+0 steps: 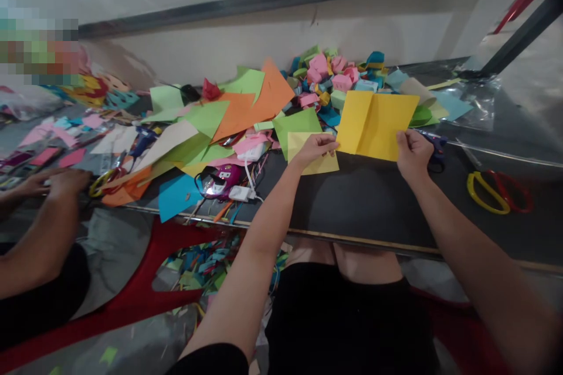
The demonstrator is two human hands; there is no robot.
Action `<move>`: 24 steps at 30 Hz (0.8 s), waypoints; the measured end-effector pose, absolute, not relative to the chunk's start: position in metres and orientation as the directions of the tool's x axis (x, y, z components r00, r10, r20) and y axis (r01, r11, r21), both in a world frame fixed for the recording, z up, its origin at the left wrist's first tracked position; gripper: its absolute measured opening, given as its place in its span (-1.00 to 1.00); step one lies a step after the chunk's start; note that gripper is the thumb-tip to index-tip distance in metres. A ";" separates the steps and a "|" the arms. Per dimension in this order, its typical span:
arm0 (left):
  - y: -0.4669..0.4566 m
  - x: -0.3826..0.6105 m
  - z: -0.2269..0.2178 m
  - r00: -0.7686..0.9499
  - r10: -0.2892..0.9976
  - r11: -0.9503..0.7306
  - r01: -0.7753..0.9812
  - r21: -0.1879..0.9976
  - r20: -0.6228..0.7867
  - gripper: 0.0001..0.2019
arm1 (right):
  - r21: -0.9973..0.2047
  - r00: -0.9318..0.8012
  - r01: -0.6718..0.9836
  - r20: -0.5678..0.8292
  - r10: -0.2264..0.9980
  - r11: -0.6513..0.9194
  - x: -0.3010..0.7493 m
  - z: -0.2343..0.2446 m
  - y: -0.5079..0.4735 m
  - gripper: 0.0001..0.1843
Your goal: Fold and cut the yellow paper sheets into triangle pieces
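Observation:
A bright yellow sheet of paper (387, 123) with an upright crease is held up over the dark table. My right hand (413, 155) is closed on its lower right corner. At its lower left edge, my left hand (315, 149) pinches the paper between thumb and fingers. A pale yellow sheet (328, 164) lies on the table beneath my left hand, and a green sheet (297, 124) lies behind it. Just beyond my right hand is a dark blue glue gun (437, 145), partly hidden. Scissors with yellow and red handles (488, 196) rest to the right.
Small folded paper pieces (323, 70) are heaped at the back. Coloured sheets (246, 108) overlap to the left, near a purple power strip (226, 180) with cables. A co-worker's hands (65, 181) are at far left. Clear plastic (479, 108) lies at back right.

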State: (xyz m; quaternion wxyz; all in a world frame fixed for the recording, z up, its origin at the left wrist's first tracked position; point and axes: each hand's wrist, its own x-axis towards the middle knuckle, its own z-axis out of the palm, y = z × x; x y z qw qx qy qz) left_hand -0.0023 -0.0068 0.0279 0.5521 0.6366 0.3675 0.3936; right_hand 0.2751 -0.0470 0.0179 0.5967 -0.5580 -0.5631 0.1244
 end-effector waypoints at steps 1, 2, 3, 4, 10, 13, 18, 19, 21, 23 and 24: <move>-0.007 -0.001 0.028 0.416 0.905 -0.115 0.043 0.992 0.087 -0.69 | -0.803 0.331 0.480 0.538 0.775 0.352 0.274 0.017 -0.047 -0.55; -0.007 0.000 0.029 0.400 0.913 -0.107 0.054 0.993 0.076 -0.71 | -0.802 0.329 0.479 0.540 0.775 0.357 0.274 0.017 -0.047 -0.54; -0.007 0.001 0.030 0.373 0.926 -0.096 0.066 0.993 0.064 -0.73 | -0.802 0.325 0.476 0.541 0.775 0.361 0.273 0.016 -0.047 -0.54; -0.007 0.002 0.030 0.342 0.938 -0.083 0.077 0.994 0.052 -0.75 | -0.803 0.321 0.473 0.541 0.777 0.364 0.272 0.016 -0.047 -0.53; -0.007 0.008 0.027 0.223 0.973 -0.082 0.089 0.993 0.060 -0.81 | -0.801 0.312 0.465 0.546 0.778 0.376 0.270 0.016 -0.047 -0.50; -0.004 0.008 0.025 0.180 0.980 -0.100 0.099 0.990 0.081 -0.85 | -0.820 0.320 0.416 0.536 0.782 0.392 0.271 0.017 -0.048 -0.49; -0.008 0.019 0.023 0.062 0.989 -0.138 0.091 0.986 0.132 -0.81 | -0.925 0.106 0.153 0.365 0.925 0.347 0.261 0.023 -0.054 -0.34; -0.012 0.025 0.023 0.033 0.989 -0.146 0.070 0.987 0.144 -0.80 | -0.940 0.039 0.101 0.331 0.943 0.325 0.256 0.024 -0.056 -0.30; -0.021 0.038 0.024 0.006 0.989 -0.150 0.026 0.988 0.150 -0.79 | -0.956 -0.046 0.053 0.285 0.957 0.287 0.245 0.026 -0.060 -0.28; -0.033 0.052 0.024 0.030 0.991 -0.129 0.002 0.992 0.129 -0.78 | -0.960 -0.040 0.088 0.264 0.964 0.267 0.234 0.027 -0.063 -0.35; -0.038 0.057 0.025 0.057 0.992 -0.116 0.001 0.993 0.116 -0.77 | -0.959 -0.016 0.115 0.260 0.965 0.260 0.230 0.028 -0.064 -0.38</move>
